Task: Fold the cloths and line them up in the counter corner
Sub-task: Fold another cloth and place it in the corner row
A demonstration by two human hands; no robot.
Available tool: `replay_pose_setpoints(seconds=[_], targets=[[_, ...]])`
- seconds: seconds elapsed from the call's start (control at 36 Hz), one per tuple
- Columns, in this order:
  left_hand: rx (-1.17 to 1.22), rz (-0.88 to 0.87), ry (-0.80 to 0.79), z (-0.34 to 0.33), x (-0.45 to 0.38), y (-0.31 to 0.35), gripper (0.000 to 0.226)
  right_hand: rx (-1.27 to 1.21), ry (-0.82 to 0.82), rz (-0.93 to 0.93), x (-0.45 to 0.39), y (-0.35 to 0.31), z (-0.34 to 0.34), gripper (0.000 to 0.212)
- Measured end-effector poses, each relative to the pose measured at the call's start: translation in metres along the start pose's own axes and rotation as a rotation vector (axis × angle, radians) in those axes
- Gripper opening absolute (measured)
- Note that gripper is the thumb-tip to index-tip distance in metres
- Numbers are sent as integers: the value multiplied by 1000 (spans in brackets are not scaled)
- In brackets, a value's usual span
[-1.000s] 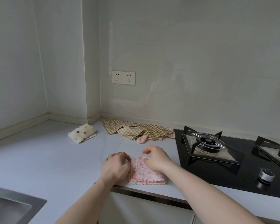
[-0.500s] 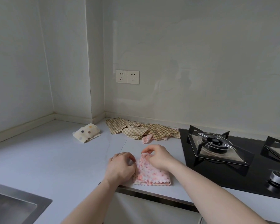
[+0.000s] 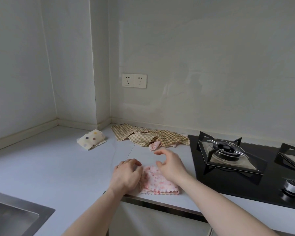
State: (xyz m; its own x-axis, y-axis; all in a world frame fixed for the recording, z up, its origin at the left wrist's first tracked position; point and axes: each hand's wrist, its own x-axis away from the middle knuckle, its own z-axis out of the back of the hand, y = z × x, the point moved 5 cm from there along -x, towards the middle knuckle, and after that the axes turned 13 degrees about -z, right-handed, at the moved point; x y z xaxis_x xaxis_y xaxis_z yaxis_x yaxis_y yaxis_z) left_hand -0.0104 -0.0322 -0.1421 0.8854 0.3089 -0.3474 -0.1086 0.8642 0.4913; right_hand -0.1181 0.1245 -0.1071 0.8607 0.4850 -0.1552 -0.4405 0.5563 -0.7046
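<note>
A folded pink flowered cloth lies at the counter's front edge. My left hand rests on its left side with the fingers curled over that edge. My right hand hovers just above the cloth's far right part, fingers loosely spread and holding nothing. A folded cream cloth with coloured dots sits toward the counter corner. Unfolded tan checked cloths lie in a heap by the back wall, with a pink cloth corner sticking out from under them.
A black gas hob with pan supports and a knob fills the right of the counter. A steel sink is at the lower left. Two wall sockets sit above the heap.
My right hand has let go of the pink cloth's far edge and lifted, fingers spreading. My left hand stays on the cloth's left side.
</note>
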Motion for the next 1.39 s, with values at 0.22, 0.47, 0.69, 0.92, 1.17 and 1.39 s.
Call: replay_pose_setpoints(seconds=[0.22,0.47,0.69,0.92,1.17,1.39], targets=[[-14,-23,-66,4,3,7,48,201,28,-253,7,47,25,51],[5,-5,-91,5,6,11,49,48,-250,-421,7,49,22,52],[68,-14,-59,3,4,9,60,-162,-269,-414,11,49,20,13],[178,-51,-12,6,1,9,56,-389,-80,-228,24,53,18,14],[265,-128,55,3,4,15,5,-462,-25,-205,28,56,22,13],[316,-129,74,6,6,15,12,-452,13,-176,29,58,15,17]])
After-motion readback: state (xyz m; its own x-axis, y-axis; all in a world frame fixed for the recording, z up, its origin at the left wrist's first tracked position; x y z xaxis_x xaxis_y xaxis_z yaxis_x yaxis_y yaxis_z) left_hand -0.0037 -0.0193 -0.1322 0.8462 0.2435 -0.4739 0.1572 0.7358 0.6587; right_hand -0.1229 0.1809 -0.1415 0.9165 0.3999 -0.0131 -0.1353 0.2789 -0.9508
